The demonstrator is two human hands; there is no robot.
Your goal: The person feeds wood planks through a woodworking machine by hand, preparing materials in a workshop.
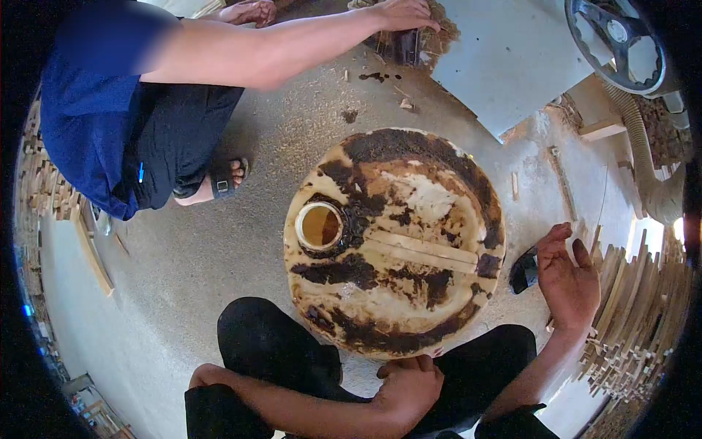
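Note:
Between my knees and the co-worker stands a round, cream-coloured drum (pixel 431 249) with dark brown stains over its top. A raised bar crosses the top, and an open round hole (pixel 319 226) with a white rim shows amber inside. My left hand (pixel 411 388) rests near the drum's front edge, its fingers curled; whether it holds anything is hidden. To the right of the drum, my right hand (pixel 569 278) is raised with its stained palm showing and fingers apart, holding nothing. A black object (pixel 523 271) lies on the floor beside it.
A co-worker in a blue shirt (pixel 95 139) crouches at upper left, one arm (pixel 278 51) reaching to a dark, debris-covered object (pixel 409 44). A grey panel (pixel 512 58), a steering wheel (pixel 616 31) and stacked wood strips (pixel 636 314) are at the right.

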